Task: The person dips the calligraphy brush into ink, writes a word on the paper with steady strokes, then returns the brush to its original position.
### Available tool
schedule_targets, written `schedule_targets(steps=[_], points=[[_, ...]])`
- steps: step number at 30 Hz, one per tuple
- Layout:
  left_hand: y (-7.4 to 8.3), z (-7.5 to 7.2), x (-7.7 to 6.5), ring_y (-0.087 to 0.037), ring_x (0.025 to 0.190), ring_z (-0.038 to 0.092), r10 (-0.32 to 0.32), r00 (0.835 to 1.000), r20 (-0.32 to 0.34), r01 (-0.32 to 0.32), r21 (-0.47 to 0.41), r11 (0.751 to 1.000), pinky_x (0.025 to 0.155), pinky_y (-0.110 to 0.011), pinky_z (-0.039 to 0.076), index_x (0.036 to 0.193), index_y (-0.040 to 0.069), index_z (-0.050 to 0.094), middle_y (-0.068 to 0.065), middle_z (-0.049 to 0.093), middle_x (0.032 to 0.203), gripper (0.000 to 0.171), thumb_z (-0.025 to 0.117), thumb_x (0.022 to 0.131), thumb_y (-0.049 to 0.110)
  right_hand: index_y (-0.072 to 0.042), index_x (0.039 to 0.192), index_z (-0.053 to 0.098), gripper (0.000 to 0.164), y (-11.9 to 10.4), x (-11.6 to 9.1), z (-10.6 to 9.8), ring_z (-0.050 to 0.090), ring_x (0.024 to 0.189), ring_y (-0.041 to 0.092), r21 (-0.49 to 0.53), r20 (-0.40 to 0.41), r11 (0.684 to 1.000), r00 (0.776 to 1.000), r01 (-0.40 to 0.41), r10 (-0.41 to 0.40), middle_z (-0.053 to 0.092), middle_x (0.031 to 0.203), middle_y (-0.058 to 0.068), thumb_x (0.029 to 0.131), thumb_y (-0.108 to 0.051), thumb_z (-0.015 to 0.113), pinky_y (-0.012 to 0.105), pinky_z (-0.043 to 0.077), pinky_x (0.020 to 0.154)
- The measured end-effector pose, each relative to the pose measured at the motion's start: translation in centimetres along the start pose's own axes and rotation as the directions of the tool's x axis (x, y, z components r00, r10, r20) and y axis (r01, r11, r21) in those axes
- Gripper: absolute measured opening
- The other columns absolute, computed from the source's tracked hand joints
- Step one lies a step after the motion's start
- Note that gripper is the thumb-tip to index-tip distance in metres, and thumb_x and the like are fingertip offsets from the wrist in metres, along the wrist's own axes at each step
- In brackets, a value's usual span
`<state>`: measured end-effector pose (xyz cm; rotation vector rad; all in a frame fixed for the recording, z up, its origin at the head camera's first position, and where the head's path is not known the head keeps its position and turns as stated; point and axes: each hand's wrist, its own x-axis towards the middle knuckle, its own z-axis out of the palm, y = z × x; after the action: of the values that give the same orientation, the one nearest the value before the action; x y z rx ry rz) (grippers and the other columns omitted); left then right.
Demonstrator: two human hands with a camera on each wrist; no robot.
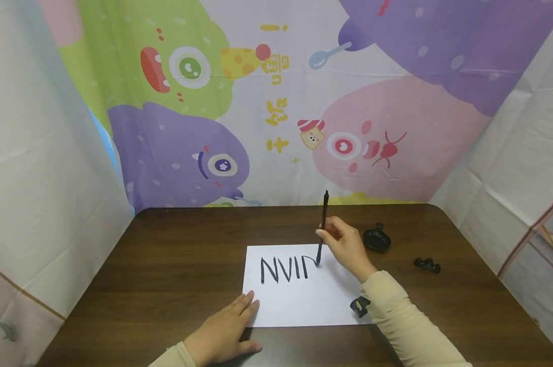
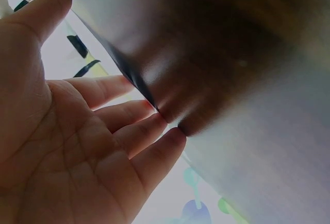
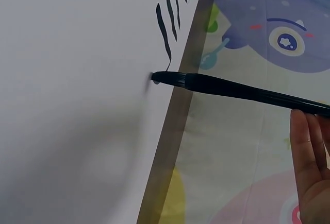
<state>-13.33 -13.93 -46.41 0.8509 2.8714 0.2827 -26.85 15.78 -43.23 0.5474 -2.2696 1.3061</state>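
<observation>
A white sheet of paper (image 1: 299, 308) lies on the table with black brush strokes along its upper part, reading roughly "NVI" and an unfinished-looking curved stroke. My right hand (image 1: 345, 248) pinches a dark writing brush (image 1: 324, 211) partway up its handle, holding it nearly upright. In the right wrist view the bristle tip (image 3: 164, 77) meets the paper at the end of a thin line. Fingers fairly straight and spread, my left hand (image 1: 226, 326) rests at the sheet's lower left edge. The left wrist view shows its palm and fingertips (image 2: 172, 136) against the surface.
A black oval dish (image 1: 377, 239) stands right of the paper, with a small black bumpy brush rest (image 1: 426, 265) beyond it. A small black item with a yellow mark (image 1: 359, 307) sits on the paper's lower right, beside the right sleeve. A cartoon-printed curtain (image 1: 276, 102) hangs behind the brown table (image 1: 175, 265).
</observation>
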Motion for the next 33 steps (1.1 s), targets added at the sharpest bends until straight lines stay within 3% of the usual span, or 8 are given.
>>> schedule_targets(steps=[7, 15, 19, 26, 33], points=[[-0.1, 0.0, 0.1, -0.032, 0.133, 0.034, 0.0, 1.0, 0.004, 0.0, 0.011, 1.0, 0.098, -0.051, 0.039, 0.138, 0.007, 0.04, -0.014, 0.032, 0.147, 0.084, 0.06, 0.076, 0.059, -0.006, 0.09, 0.063, 0.013, -0.6, -0.1, 0.2, 0.062, 0.064, 0.018, 0.046, 0.021, 0.998, 0.999, -0.043, 0.043, 0.065, 0.075, 0.006, 0.081, -0.014, 0.069, 0.023, 0.052, 0.057], [0.0, -0.2, 0.1, -0.033, 0.133, 0.034, 0.005, 1.0, 0.009, -0.005, 0.008, 1.0, 0.098, -0.05, 0.039, 0.138, 0.006, 0.04, -0.015, 0.032, 0.147, 0.083, 0.061, 0.077, 0.058, 0.001, 0.087, 0.06, 0.01, -4.5, -0.4, -0.4, 0.062, 0.062, 0.024, 0.043, 0.054, 0.998, 0.998, -0.035, 0.033, 0.063, 0.073, 0.013, 0.081, -0.003, 0.067, 0.022, 0.052, 0.056], [0.2, -0.4, 0.0, -0.032, 0.133, 0.034, 0.003, 1.0, 0.013, -0.003, 0.004, 1.0, 0.098, -0.05, 0.039, 0.138, 0.006, 0.04, -0.015, 0.032, 0.147, 0.083, 0.062, 0.076, 0.058, 0.001, 0.087, 0.06, 0.011, -5.0, -0.6, -0.4, 0.062, 0.062, 0.027, 0.056, 0.071, 0.998, 0.997, -0.03, 0.026, 0.063, 0.073, 0.013, 0.081, -0.003, 0.067, 0.022, 0.052, 0.056], [0.3, -0.5, 0.0, -0.033, 0.132, 0.035, 0.004, 1.0, 0.015, -0.004, 0.005, 1.0, 0.099, -0.049, 0.038, 0.137, 0.006, 0.041, -0.015, 0.033, 0.147, 0.083, 0.062, 0.076, 0.057, -0.013, 0.087, 0.061, 0.012, -1.6, -0.7, 0.8, 0.055, 0.059, 0.009, 0.048, 0.084, 0.999, 0.996, -0.019, 0.015, 0.062, 0.071, 0.0, 0.082, -0.021, 0.069, 0.022, 0.049, 0.052], [0.2, -0.4, 0.1, -0.032, 0.132, 0.034, 0.002, 1.0, 0.014, -0.002, 0.008, 1.0, 0.099, -0.049, 0.038, 0.138, 0.006, 0.04, -0.014, 0.032, 0.147, 0.083, 0.061, 0.076, 0.058, -0.014, 0.086, 0.061, 0.011, -2.0, -0.8, 1.2, 0.058, 0.059, 0.01, 0.07, 0.103, 0.997, 0.995, -0.027, 0.02, 0.064, 0.07, 0.001, 0.082, -0.022, 0.068, 0.023, 0.051, 0.053]])
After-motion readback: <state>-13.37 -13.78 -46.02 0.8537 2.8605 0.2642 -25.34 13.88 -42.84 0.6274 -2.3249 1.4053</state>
